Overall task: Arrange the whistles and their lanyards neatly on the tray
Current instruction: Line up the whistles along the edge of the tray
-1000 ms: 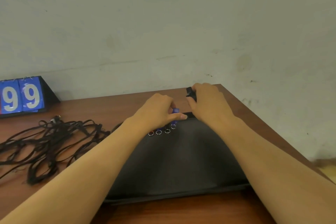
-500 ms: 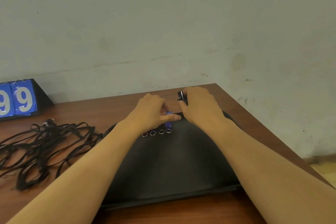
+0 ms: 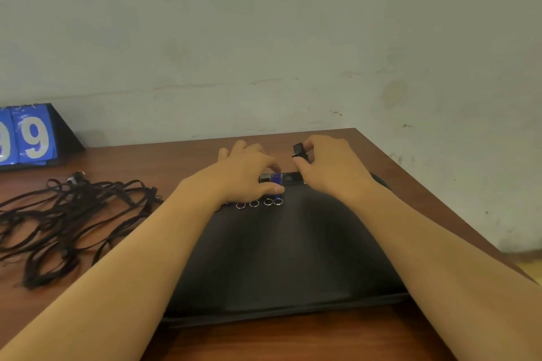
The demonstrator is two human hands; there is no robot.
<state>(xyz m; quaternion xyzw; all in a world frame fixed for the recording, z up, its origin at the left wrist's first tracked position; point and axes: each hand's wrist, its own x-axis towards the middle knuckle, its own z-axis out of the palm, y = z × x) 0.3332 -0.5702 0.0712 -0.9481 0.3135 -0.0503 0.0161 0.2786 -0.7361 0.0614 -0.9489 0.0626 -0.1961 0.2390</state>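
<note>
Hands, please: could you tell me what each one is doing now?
Left hand: closed on the blue whistle.
Right hand: holding a black whistle.

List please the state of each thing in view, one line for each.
left hand: on the row of whistles, touching the blue whistle
right hand: pinching a black whistle, lifted above the tray
tray: flat on the table
lanyards: tangled, off the tray
scoreboard: shows 99

Dim, flat indoor light, soft shadows, slight blur, wide-angle edge bowing
</note>
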